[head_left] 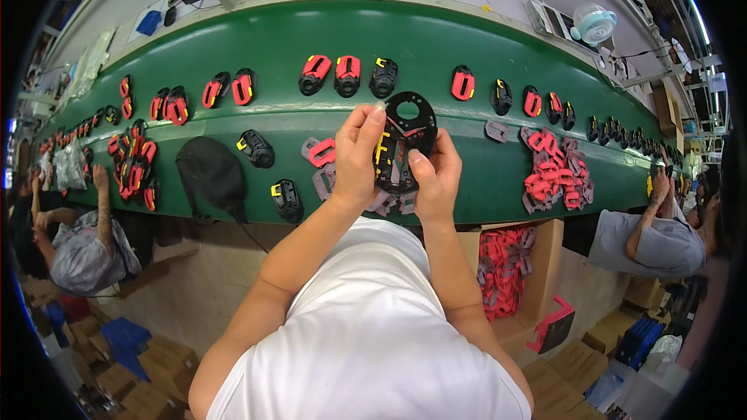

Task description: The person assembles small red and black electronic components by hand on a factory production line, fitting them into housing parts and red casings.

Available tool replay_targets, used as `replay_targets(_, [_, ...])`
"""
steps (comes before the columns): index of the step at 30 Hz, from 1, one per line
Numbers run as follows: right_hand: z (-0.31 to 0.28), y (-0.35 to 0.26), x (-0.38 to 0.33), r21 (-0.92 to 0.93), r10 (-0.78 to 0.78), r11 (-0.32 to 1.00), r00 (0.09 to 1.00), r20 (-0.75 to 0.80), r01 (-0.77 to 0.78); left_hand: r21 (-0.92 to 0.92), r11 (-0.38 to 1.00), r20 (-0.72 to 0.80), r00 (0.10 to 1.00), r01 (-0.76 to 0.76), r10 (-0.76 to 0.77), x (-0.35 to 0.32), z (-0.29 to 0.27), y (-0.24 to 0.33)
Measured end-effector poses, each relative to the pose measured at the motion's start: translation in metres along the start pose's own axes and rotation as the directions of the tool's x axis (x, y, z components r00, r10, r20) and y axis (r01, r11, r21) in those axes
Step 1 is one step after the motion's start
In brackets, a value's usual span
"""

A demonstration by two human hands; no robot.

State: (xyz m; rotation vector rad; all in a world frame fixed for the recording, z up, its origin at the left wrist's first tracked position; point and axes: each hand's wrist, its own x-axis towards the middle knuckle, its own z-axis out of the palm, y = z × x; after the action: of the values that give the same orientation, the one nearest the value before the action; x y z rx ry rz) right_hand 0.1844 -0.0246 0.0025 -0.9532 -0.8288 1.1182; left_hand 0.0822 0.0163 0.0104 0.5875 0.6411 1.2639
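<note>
Above the near part of the green work surface, I hold a black plastic housing with a round hole at its top end and yellow pieces along its left side. My left hand grips its left edge, thumb near the upper end. My right hand holds the lower right side, with the thumb pressed on the inner face. Beneath and beside my hands lie loose red and grey plastic frames, partly hidden. Left of them rest two black housings with yellow clips.
A row of black housings, many with red frames, runs along the green conveyor belt. A black bag lies left. Red and grey frames are heaped on the right; more fill a cardboard box. Other people sit at both sides.
</note>
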Motion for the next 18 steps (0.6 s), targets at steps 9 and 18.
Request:
replay_targets(9, [-0.005, 0.011, 0.011, -0.037, -0.056, 0.998, 0.998, -0.002, 0.056, -0.038, 0.992, 0.036, 0.992, 0.123, -0.122, 0.016, -0.006, -0.006])
replay_targets(18, [-0.012, 0.016, 0.031, -0.157, 0.021, 0.987, 0.999, -0.026, -0.025, 0.241, 0.969, 0.017, 0.998, -0.058, 0.055, 0.03, -0.013, -0.016])
